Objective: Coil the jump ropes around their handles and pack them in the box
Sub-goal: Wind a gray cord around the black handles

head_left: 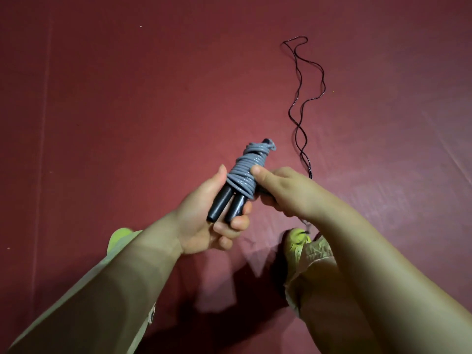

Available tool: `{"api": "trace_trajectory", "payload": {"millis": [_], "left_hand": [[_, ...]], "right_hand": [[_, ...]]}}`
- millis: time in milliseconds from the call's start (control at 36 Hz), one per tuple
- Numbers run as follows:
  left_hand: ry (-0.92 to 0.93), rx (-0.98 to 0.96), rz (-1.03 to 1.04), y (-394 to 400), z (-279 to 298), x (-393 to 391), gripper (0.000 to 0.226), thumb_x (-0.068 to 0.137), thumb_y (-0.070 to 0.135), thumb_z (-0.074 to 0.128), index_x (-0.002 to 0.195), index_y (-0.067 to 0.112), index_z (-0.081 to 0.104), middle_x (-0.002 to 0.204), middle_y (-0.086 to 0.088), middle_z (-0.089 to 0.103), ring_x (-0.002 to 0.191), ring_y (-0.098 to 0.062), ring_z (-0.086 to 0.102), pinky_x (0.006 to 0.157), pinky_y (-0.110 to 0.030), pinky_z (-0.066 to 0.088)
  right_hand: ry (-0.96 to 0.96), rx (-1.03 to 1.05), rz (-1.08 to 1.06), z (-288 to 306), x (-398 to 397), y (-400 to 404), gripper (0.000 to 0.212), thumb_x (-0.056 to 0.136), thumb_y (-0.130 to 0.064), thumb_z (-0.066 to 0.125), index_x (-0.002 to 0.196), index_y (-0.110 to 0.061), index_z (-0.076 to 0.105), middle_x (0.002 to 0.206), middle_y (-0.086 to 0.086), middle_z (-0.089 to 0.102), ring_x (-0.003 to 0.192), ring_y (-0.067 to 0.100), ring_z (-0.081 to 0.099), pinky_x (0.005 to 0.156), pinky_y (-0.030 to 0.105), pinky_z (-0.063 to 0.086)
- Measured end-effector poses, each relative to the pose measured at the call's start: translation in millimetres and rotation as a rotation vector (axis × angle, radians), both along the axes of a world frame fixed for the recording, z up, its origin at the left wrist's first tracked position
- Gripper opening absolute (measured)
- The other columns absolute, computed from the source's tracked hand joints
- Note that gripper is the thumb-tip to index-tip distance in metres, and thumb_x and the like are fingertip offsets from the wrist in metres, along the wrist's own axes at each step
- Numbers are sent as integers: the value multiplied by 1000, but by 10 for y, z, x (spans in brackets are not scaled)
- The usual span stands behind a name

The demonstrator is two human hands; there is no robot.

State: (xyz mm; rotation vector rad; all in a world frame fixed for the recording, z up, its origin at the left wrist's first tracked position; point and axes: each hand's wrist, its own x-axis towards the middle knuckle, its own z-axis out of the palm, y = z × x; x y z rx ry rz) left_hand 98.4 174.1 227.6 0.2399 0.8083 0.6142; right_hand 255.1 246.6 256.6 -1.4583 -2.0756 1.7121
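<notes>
Looks like a gym or exercise room. Red padded floor mat (127,98) under both hands, seam left of them.

I see my left hand (208,213) palm-up, fingers curled under and thumb laid along the far side of what it grips: the pair of black plastic handles wrapped in grey glossy rope (237,182). That forearm comes in from the lower left, bare at the wrist. My right hand (283,190) sits just right of that grip, knuckles up, its thumb pressing the coils just above my left fingers, the other fingers folded beneath. The right forearm enters from the lower right.
</notes>
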Motion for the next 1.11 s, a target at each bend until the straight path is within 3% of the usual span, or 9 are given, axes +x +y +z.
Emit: {"api": "trace_trajectory", "payload": {"millis": [167,278,472,583,639,778,861,972,1111], "left_hand": [[363,91,-16,-15,-12,16,71,83,74,21,78,13,56,57,-1,50,38,-8,23,48,-24,24],[488,127,20,-2,14,40,69,88,70,20,79,12,57,57,-2,52,39,-9,24,50,-26,22],[773,199,7,27,-39,67,60,89,68,30,74,16,58,56,3,53,41,-9,30,46,-22,28],[983,323,8,43,-147,60,57,68,76,55,66,19,51,55,7,46,43,-10,35,50,-29,30],[1005,383,-1,40,-181,48,62,54,80,53,67,20,48,58,9,42,52,-13,35,56,-32,29],[827,473,4,27,-178,54,53,49,72,60,65,22,55,59,10,43,55,-10,37,57,-31,30],[383,351,34,-36,-107,10,62,38,72,79,70,20,70,67,-8,54,57,-18,50,59,-32,41],[-104,299,-76,-106,-54,-1,71,45,73,78,88,17,76,75,-3,69,64,-15,67,67,-33,58],[-170,237,-5,-126,-49,126,60,42,69,82,75,19,75,62,2,65,49,-10,62,49,-25,53]], "right_hand": [[-194,84,18,-53,-9,-9,60,100,-50,34,61,-13,59,51,-2,45,38,4,41,40,11,30],[-247,141,-3,-71,-27,-25,63,99,-54,34,59,-12,58,53,3,50,52,22,50,52,28,39],[-218,193,-35,-155,-48,-54,57,100,-49,34,64,-16,62,54,-4,51,46,8,45,52,27,33],[-117,31,-121,-180,-97,-104,60,98,-57,28,63,-18,56,42,-10,45,41,5,39,52,25,28],[-70,-52,-166,-160,-110,-108,60,95,-63,29,62,-17,48,51,-4,41,46,13,33,50,26,27],[-32,2,-172,-125,-99,-78,53,92,-62,42,62,-17,43,52,-3,37,41,10,29,50,28,23],[108,-12,-222,-78,-92,-96,46,88,-55,41,54,-24,37,44,-10,31,40,8,25,49,27,20],[333,-98,-220,-21,-86,-117,35,81,-46,35,59,-20,42,47,0,33,44,14,28,47,31,21],[305,-83,-132,-24,-57,-92,41,79,-58,39,64,-21,48,57,6,35,53,19,30,53,40,19]]}}
